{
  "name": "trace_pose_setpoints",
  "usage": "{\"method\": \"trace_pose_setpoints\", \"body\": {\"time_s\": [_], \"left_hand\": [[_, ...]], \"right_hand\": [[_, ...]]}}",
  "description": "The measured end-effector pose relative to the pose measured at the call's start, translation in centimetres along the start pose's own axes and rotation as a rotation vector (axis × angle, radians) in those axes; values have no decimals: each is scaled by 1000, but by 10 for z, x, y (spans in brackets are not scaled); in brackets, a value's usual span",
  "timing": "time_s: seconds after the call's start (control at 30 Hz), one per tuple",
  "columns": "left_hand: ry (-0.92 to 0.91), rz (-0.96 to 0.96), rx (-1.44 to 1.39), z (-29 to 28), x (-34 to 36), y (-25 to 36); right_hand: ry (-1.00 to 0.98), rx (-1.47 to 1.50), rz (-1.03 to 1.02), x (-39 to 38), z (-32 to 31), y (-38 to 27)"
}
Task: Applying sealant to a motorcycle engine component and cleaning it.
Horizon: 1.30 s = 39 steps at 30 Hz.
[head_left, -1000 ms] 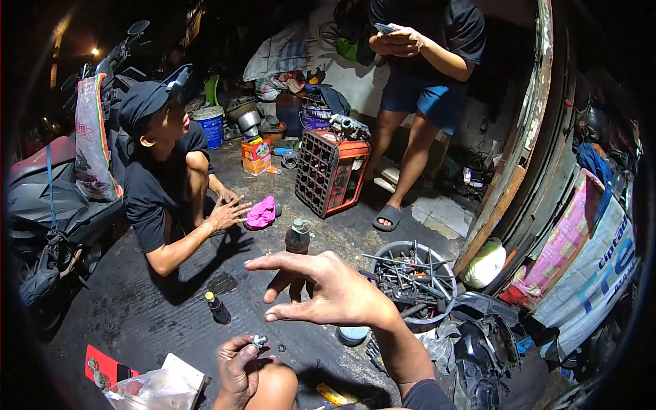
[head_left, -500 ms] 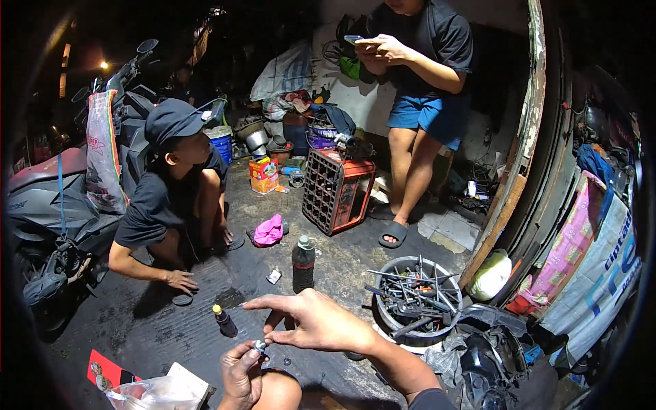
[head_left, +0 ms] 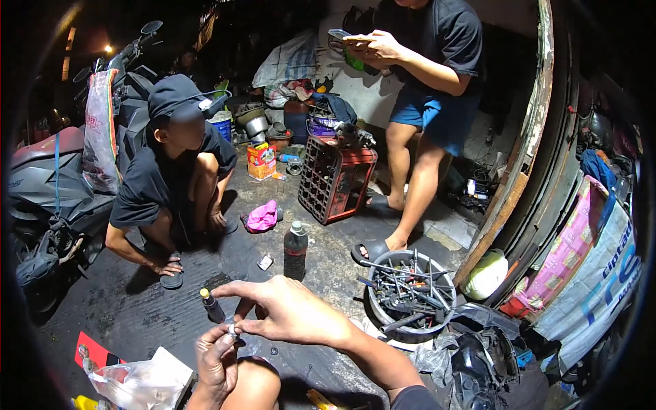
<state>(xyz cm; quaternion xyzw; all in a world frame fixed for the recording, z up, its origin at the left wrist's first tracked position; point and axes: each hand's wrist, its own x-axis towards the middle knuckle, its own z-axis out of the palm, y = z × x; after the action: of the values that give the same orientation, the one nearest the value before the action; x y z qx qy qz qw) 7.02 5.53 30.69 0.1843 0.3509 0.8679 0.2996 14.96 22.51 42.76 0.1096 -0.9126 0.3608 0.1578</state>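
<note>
My left hand (head_left: 217,362) is raised above my knee, its thumb and fingers pinched round a small metal part (head_left: 233,331). The part is silvery and dark, too small to name. From the right my right hand (head_left: 290,314) reaches across, thumb and a bent finger meeting at the same part. Its index finger stretches past, towards a small dark bottle with a yellow cap (head_left: 212,307) on the ground. Beyond the right hand stands a larger dark bottle with a pale cap (head_left: 296,251).
A basin of tools (head_left: 447,311) stands right, beside black motorcycle parts (head_left: 478,369). A plastic bag (head_left: 140,383) lies lower left. One person squats at left (head_left: 167,178); another stands holding a phone (head_left: 339,33). A red crate (head_left: 365,174) and a pink cloth (head_left: 262,217) lie farther back.
Both hands have shifted left in view with the small part between them. The squatting person's head has turned my way. The standing person's foot has moved nearer, beside the basin.
</note>
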Motion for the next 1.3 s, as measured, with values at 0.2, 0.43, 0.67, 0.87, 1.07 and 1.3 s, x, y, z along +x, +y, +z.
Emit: {"method": "trace_pose_setpoints", "body": {"time_s": [0.2, 0.43, 0.67, 0.87, 1.07, 1.3], "left_hand": [[57, 19, 21, -11, 4, -3], [44, 3, 37, -5, 6, -9], [14, 3, 50, -5, 5, -7], [13, 4, 97, -12, 6, -12], [17, -3, 91, -14, 4, -12], [22, -36, 10, -14, 4, -11]], "right_hand": [[9, -33, -44, 0, -1, 3], [48, -41, 2, -7, 2, 11], [45, -40, 27, -7, 4, 10], [53, -53, 40, -8, 6, 11], [57, -38, 72, -9, 3, 7], [59, 6, 76, -9, 6, 10]]}}
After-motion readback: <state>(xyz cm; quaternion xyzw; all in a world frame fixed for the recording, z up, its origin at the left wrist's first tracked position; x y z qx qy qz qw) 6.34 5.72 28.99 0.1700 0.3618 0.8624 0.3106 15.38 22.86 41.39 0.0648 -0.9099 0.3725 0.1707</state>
